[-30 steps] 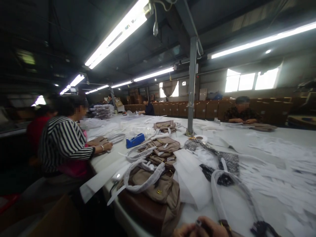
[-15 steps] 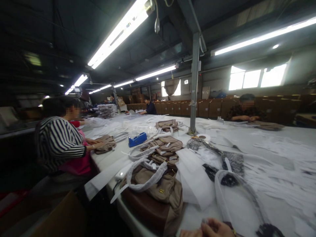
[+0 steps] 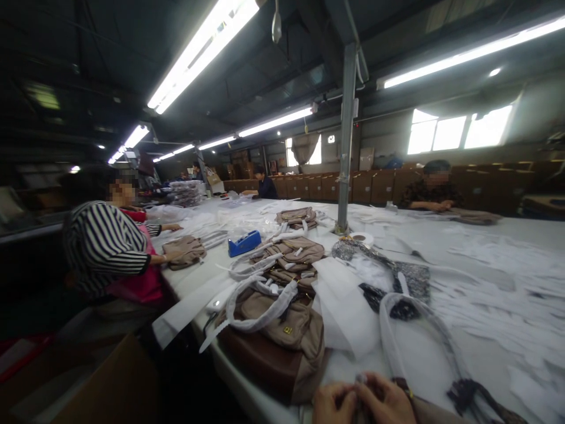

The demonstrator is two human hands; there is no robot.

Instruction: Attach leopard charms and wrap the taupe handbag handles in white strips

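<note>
Low in the view, my left hand [image 3: 334,403] and my right hand [image 3: 386,400] meet, thumbs and fingers pinched together. A small greyish thing sits between the fingertips, too small and too hidden to name. Taupe fabric [image 3: 435,412] shows beside my right wrist. Close to it, a bag strap wrapped in white [image 3: 388,330] makes a tall loop with a dark, bunched end. To the left of my hands lies a taupe bag [image 3: 309,335] with a brown base, a yellow metal badge and a white-wrapped handle [image 3: 260,321].
More taupe bags [image 3: 293,253] are piled beyond, near a blue tape dispenser [image 3: 244,243]. White sheets [image 3: 346,312] and a tape roll [image 3: 361,238] lie on the table by a metal post [image 3: 346,141]. A co-worker in stripes [image 3: 106,247] handles a bag at left; another person sits at far right.
Both my hands have risen further into view, still pinched together. The view has tilted slightly. The striped co-worker has leaned forward and stretched out an arm over the table.
</note>
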